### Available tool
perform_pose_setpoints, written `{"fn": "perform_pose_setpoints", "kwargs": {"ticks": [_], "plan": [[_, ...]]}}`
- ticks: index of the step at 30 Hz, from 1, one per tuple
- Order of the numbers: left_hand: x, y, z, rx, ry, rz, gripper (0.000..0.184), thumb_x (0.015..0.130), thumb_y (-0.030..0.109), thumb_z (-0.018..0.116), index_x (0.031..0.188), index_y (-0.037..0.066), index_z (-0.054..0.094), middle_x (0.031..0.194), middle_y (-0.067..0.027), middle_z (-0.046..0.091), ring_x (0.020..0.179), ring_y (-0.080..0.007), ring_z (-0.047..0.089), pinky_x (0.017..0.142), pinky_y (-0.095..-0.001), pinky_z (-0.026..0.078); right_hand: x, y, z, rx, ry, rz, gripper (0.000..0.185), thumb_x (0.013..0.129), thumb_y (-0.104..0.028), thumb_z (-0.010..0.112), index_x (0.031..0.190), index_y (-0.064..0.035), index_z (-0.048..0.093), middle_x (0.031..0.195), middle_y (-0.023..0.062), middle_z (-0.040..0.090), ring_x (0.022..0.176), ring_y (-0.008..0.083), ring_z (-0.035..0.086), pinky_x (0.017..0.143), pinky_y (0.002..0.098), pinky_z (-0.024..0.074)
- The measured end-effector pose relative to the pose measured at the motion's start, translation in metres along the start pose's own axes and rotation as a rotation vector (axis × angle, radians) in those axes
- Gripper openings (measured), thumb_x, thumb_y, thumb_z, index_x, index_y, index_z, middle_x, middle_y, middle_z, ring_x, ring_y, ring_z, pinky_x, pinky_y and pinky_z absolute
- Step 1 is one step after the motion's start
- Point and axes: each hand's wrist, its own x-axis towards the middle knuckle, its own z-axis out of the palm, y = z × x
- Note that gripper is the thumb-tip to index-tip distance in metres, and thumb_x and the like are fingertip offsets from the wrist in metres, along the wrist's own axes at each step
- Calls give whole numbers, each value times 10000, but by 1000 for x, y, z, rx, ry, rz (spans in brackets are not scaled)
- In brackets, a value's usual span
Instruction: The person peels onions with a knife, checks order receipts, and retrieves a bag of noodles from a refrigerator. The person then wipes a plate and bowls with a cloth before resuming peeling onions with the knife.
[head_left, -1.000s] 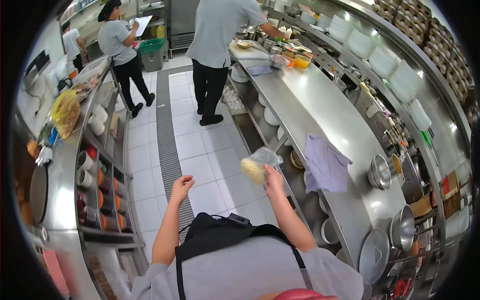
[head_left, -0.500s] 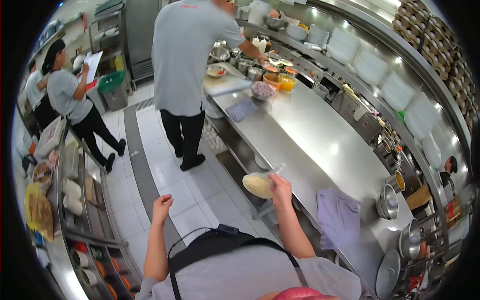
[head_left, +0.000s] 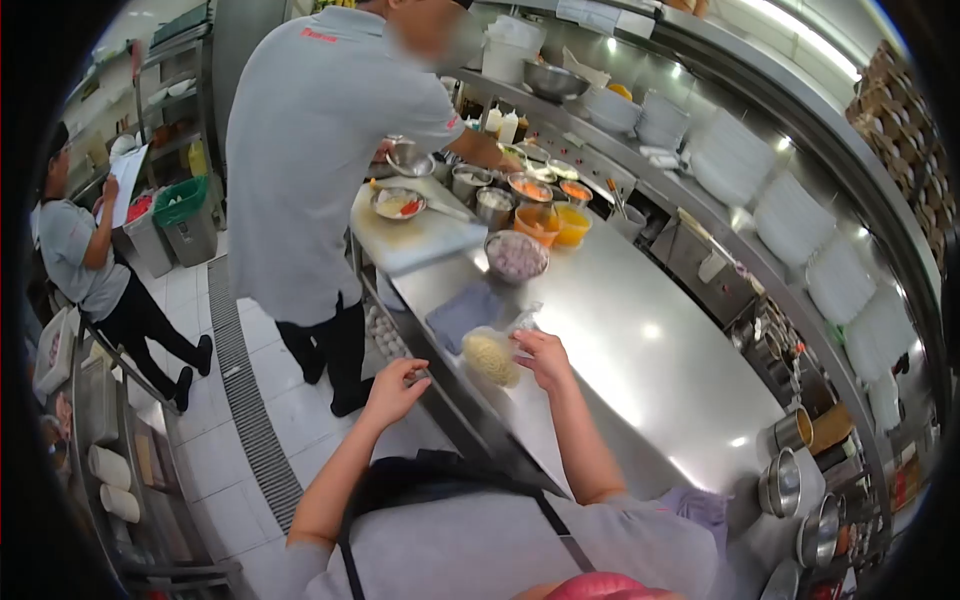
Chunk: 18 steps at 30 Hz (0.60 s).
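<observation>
My right hand (head_left: 543, 360) pinches the top of a clear plastic bag (head_left: 490, 357) filled with pale yellow food, perhaps noodles. The bag hangs over the near edge of the steel counter (head_left: 610, 330), close to a folded blue-grey cloth (head_left: 466, 314). To the left, in front of the counter's edge, my left hand (head_left: 396, 392) is raised with nothing in it. Its fingers are loosely bent and apart from the thumb. A steel bowl of chopped purplish onion (head_left: 517, 257) stands beyond the cloth.
A co-worker (head_left: 310, 150) in grey stands ahead at a cutting board (head_left: 430, 235), reaching toward several ingredient containers. Orange tubs (head_left: 538, 224) are by the onion bowl. Metal bowls (head_left: 780, 484) stand at the right. Another person (head_left: 85, 255) holds a clipboard at far left.
I am closer to the co-worker and the cutting board. The bag has gone from beside the counter to over its edge. My left hand has risen and its fingers have loosened.
</observation>
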Motion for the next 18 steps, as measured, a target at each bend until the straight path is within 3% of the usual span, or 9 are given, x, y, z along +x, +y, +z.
{"fn": "perform_pose_setpoints", "kwargs": {"ticks": [2,3,6,8,9,12,13,15,18], "plan": [[51,-7,12,131,115,155,472,664,168,661,1099,67,510,1040,-125,508,926,-248,522,794,-322,428,43,-17,10,-86,-59,22,210,747,-207,621,842,-19,631,845,42,594,794,131,507,665,294,414],[75,-3,19,226,237,238,528,651,193,671,1131,76,485,1071,-130,491,1037,-276,454,887,-335,373,58,-25,16,-209,-193,-96,203,743,-199,621,837,-20,638,836,43,588,786,128,508,662,283,410],[124,31,20,553,338,385,488,657,210,665,1097,72,508,1074,-98,496,1082,-296,403,952,-347,311,96,-50,33,-477,-489,-358,181,730,-167,627,827,-16,650,823,40,564,782,119,500,672,251,394],[151,16,24,550,174,426,343,684,229,637,980,71,565,1016,-108,535,1011,-299,458,886,-369,363,107,-61,42,-518,-533,-381,167,722,-136,637,826,-6,651,833,32,538,805,110,481,702,231,377],[159,10,24,549,82,441,282,698,239,623,922,71,593,987,-113,555,976,-301,486,853,-381,389,114,-64,43,-623,-450,-360,157,732,-147,636,826,-21,653,853,30,534,824,102,479,710,226,369],[178,-4,26,323,-19,126,187,733,234,577,749,52,618,793,-144,596,782,-324,558,724,-400,443,140,-34,36,-547,-316,-345,157,714,-145,642,822,-32,651,771,44,531,719,112,490,636,240,398],[182,-13,28,342,72,131,197,745,226,560,717,41,620,710,-148,574,674,-324,557,618,-397,435,139,-30,38,-460,-260,-185,183,718,-166,639,844,-34,644,798,60,551,730,108,502,634,246,407],[194,-29,26,462,59,43,207,756,229,545,713,38,613,726,-151,577,687,-333,555,626,-400,434,137,-18,30,-532,-169,-289,201,719,-180,634,862,-38,642,832,83,565,738,134,523,639,260,420],[212,-31,18,516,65,122,221,776,233,521,697,48,613,705,-147,574,671,-333,554,642,-408,436,135,24,18,-695,12,-372,238,716,-214,627,892,-54,639,904,133,568,760,208,559,660,296,444]]}}
